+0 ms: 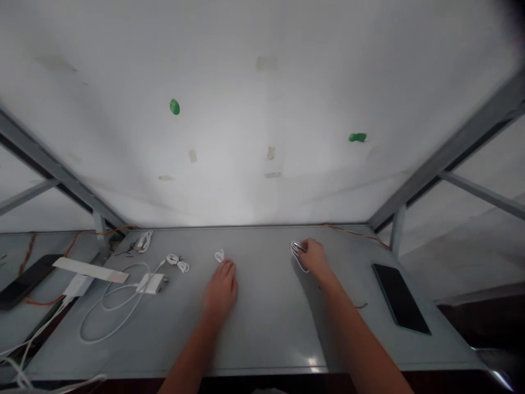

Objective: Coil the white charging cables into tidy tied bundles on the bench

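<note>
While the right hand (314, 257) is pinching a white coiled cable (294, 249) right of the tabletop's (266, 334) middle, toward its far edge, the left hand (221, 290) is resting left of the middle, fingertips reaching a small white bundle (220, 255); whether they're gripping it, we're not able to tell. Loops are hanging out past that right-hand pinch, so careful handling is calling for a light hold gathering every strand, no sharp bends, and a forearm clearing the dark phone (401, 298) lying near the right edge.
</note>
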`<state>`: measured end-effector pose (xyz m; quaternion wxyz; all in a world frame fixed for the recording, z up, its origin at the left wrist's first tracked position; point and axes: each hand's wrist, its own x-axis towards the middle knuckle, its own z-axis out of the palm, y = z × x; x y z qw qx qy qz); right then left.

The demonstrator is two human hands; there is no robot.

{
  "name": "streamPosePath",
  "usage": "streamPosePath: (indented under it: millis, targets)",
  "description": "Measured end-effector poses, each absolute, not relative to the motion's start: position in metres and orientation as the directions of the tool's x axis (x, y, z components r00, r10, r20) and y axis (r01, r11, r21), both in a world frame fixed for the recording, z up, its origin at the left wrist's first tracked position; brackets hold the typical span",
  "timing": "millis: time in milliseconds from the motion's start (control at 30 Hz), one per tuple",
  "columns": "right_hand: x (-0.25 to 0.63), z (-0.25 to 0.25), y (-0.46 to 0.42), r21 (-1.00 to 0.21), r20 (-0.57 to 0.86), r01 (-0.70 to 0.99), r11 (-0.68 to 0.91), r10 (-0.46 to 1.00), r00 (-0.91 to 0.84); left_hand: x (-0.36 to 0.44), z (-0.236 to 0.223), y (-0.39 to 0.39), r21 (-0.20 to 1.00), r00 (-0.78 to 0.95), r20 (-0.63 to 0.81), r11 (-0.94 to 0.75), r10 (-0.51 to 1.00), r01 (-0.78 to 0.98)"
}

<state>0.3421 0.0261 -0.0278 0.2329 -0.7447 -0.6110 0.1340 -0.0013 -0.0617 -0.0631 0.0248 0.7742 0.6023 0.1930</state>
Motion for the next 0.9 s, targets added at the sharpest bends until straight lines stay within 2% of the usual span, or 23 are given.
streamPosePath:
  millis: [233,367,433,533,600,667,767,833,900]
  targets:
    - [0.319,-0.030,0.031,-0.687,-0.020,0.711,-0.148,0.982,0.186,-0.074,-0.050,-0.054,0.086,-0.113,0.242,0.095,0.964,0.992]
    - [0.295,-0.034,0.027,-0.833,-0.068,0.532,-0.151,0.983,0.173,-0.083,-0.045,-0.056,0.073,-0.273,0.232,0.263,0.934,0.962]
    - [0.286,-0.035,0.023,-0.899,-0.118,0.403,-0.169,0.982,0.150,-0.078,-0.044,-0.056,0.107,-0.295,0.255,0.276,0.921,0.955]
    - [0.273,-0.035,0.012,-0.964,-0.175,0.192,-0.186,0.982,0.075,-0.051,-0.045,-0.058,0.271,-0.227,0.298,0.146,0.927,0.951]
    - [0.266,-0.032,0.003,-0.979,-0.186,0.078,-0.187,0.982,0.020,-0.021,-0.047,-0.060,0.460,-0.149,0.265,0.011,0.953,0.888]
    - [0.258,-0.028,-0.007,-0.978,-0.195,-0.062,-0.197,0.980,-0.033,0.013,-0.050,-0.062,0.671,-0.100,0.173,-0.043,0.980,0.740]
    - [0.249,-0.020,-0.020,-0.938,-0.200,-0.274,-0.213,0.977,-0.073,0.057,-0.052,-0.065,0.906,-0.012,-0.083,0.080,0.997,0.416]
    - [0.244,-0.017,-0.026,-0.929,-0.192,-0.313,-0.195,0.981,-0.040,0.076,-0.050,-0.066,0.952,0.034,-0.228,0.216,0.973,0.219]
    - [0.240,-0.016,-0.030,-0.943,-0.180,-0.286,-0.169,0.984,0.011,0.084,-0.045,-0.067,0.959,0.054,-0.278,0.274,0.959,0.078]
